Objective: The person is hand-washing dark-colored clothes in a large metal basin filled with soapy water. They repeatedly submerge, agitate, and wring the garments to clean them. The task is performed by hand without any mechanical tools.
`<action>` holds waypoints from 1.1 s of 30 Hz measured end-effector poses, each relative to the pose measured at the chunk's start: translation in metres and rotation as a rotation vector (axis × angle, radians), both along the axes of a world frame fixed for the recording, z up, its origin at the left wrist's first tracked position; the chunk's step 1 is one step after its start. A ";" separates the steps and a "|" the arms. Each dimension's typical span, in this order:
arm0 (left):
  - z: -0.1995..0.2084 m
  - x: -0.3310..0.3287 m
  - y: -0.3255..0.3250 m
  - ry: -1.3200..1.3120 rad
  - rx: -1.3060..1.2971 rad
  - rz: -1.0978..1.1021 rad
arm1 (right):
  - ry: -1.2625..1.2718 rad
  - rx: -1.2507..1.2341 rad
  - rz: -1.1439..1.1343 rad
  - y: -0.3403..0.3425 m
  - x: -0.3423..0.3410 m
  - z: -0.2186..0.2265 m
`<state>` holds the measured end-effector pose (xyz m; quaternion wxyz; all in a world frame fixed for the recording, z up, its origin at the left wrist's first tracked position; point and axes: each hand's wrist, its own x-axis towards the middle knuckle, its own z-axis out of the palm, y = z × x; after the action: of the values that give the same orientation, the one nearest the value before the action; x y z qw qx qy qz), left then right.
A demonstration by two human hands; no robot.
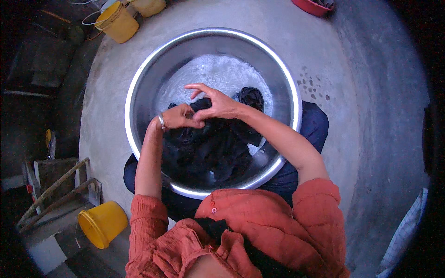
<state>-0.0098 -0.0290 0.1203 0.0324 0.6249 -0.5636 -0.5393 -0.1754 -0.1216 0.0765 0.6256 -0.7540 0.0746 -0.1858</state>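
A wide steel basin [282, 74] holds foamy water [208, 69] and a heap of wet dark cloth [208, 148]. My left hand [178, 116], with a silver bangle at its wrist, is over the heap, its fingers curled on a fold of the dark cloth. Against it, my right hand [218, 105] has its thumb by the left fingertips. The right fingers arch forward, stretched and apart, above a dark bunched piece [200, 104] of the cloth. Another dark bundle [251, 97] rises from the suds to the right.
Yellow buckets [116, 23] stand at the far left, and another yellow bucket [103, 224] lies tilted at the near left beside wooden poles [55, 194]. A red tub [314, 6] is at the far right. Wet spots [311, 85] mark the concrete floor.
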 end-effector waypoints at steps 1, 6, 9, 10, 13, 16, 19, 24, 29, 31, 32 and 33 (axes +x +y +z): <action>-0.014 0.009 0.003 0.229 -0.030 -0.084 | -0.001 0.086 0.067 -0.002 -0.008 -0.001; 0.004 -0.006 0.015 0.995 -0.189 0.191 | 0.432 -0.154 0.345 -0.018 -0.055 -0.048; -0.024 -0.022 0.009 0.650 -0.220 0.284 | 0.487 -0.281 0.170 -0.025 -0.053 -0.056; -0.038 -0.021 0.011 0.539 -0.256 0.222 | 0.379 -0.278 0.066 -0.022 -0.051 -0.045; -0.030 -0.028 0.014 0.104 -0.159 0.004 | 0.146 -0.193 -0.229 -0.007 -0.037 0.024; -0.021 -0.029 0.019 0.559 -0.230 0.029 | 0.177 -0.290 -0.224 -0.004 -0.030 0.043; 0.004 -0.009 0.031 0.713 -0.106 0.154 | 0.425 -0.300 0.016 -0.017 -0.049 0.032; -0.022 0.002 0.028 0.423 0.019 0.337 | 0.647 -0.123 0.343 -0.032 -0.076 -0.004; -0.090 -0.001 0.025 0.261 -0.363 0.422 | 0.383 0.212 -0.289 -0.080 -0.045 -0.015; -0.094 -0.010 0.009 0.322 -0.326 0.552 | 0.521 -0.153 -0.547 -0.098 -0.036 -0.035; -0.104 -0.015 0.004 0.441 -0.307 0.686 | 0.612 -0.433 -0.663 -0.103 -0.032 -0.056; -0.111 -0.017 0.000 0.557 -0.289 0.823 | 0.690 -0.719 -0.770 -0.105 -0.026 -0.078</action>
<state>-0.0269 -0.0287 0.0090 0.4766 0.6167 -0.3099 -0.5445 -0.2016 -0.2269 -0.0019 0.1611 -0.8527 0.4714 -0.1571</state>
